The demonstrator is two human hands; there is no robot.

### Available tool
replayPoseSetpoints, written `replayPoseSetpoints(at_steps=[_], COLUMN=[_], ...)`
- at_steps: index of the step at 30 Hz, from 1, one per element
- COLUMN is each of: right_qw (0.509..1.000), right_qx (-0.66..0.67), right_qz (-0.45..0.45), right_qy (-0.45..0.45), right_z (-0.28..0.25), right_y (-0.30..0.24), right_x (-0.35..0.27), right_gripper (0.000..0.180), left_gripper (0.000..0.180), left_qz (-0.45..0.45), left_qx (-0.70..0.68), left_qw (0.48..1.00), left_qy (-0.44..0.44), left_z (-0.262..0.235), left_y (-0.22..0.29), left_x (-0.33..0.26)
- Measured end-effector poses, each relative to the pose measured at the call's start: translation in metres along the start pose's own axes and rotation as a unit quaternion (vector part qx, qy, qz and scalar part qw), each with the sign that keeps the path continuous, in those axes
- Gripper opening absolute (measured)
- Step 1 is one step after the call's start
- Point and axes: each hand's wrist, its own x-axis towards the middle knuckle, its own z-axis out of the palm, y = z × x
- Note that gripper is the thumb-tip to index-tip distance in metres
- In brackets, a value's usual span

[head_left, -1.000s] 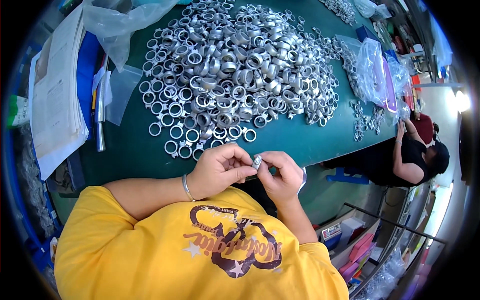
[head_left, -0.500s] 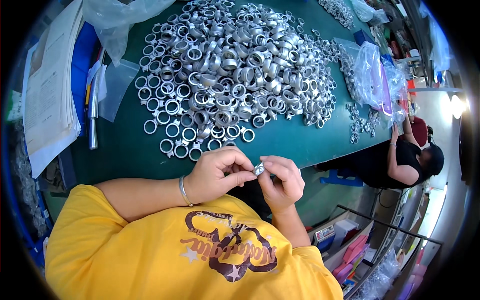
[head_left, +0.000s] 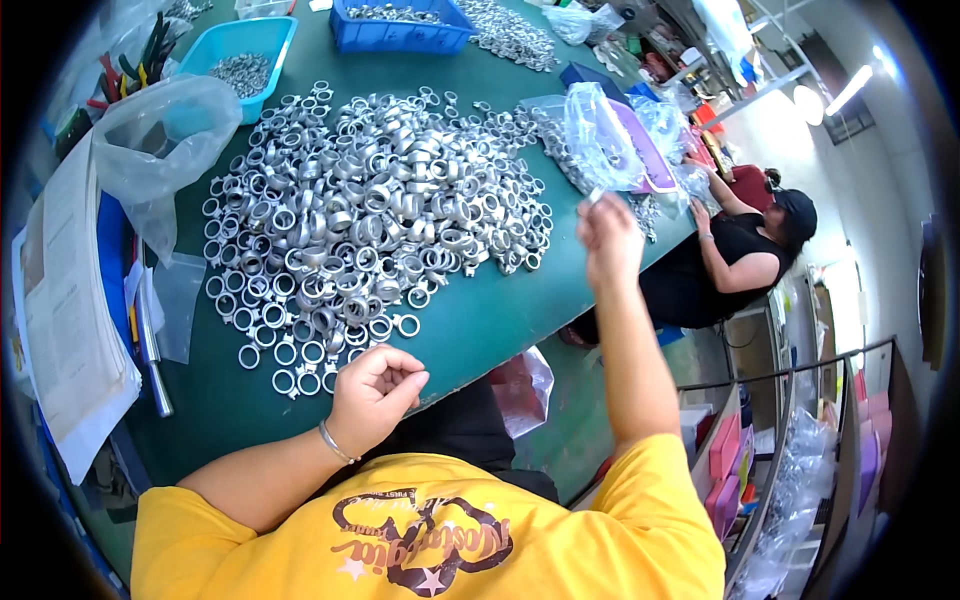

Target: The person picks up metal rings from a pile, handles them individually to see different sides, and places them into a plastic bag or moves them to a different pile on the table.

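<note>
My left hand [head_left: 378, 396] is pressed together, right hand [head_left: 612, 240] pinching a blurred silver piece [head_left: 596, 196]; big ring pile [head_left: 385, 215] left, small group [head_left: 648, 212] apart.

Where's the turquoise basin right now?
In the head view's upper left: the turquoise basin sits on the green table, beyond the pile of metal rings, left of the blue bin.

My right hand [head_left: 612, 238] has left my left hand [head_left: 378, 392] and swung out over the right side of the table [head_left: 500, 340], carrying off the small metal piece [head_left: 597, 196], now blurred, that both pinched a second ago. My left hand has let go and curls by the near edge. A blue bin [head_left: 405, 38] and the whole turquoise basket [head_left: 283, 55] have come into view.
</note>
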Motion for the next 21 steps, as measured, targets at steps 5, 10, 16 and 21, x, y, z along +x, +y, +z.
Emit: replayPoseSetpoints(at_steps=[5, 10, 16, 21], right_qw=[0.995, 0.952, 0.740, 0.838], right_qx=[0.024, -0.219, -0.611, -0.466], right_qz=[-0.038, 0.019, -0.122, 0.029], right_qy=[0.089, -0.214, -0.255, -0.282], right_z=[-0.011, 0.050, 0.104, 0.099], right_y=[-0.003, 0.011, 0.046, 0.040], right_x=[0.050, -0.055, -0.130, -0.134], right_gripper=[0.031, 0.013, 0.022, 0.015], left_gripper=[0.007, 0.006, 0.005, 0.006], left_qz=[-0.017, 0.073, 0.087, 0.121], left_qx=[0.016, 0.131, 0.158, 0.149], left_qw=[1.000, 0.989, 0.983, 0.981], left_qy=[0.004, 0.000, -0.020, -0.011], left_z=[0.000, -0.001, 0.004, 0.004], left_y=[0.001, 0.000, -0.003, -0.004], left_x=[0.001, -0.004, -0.003, -0.001])
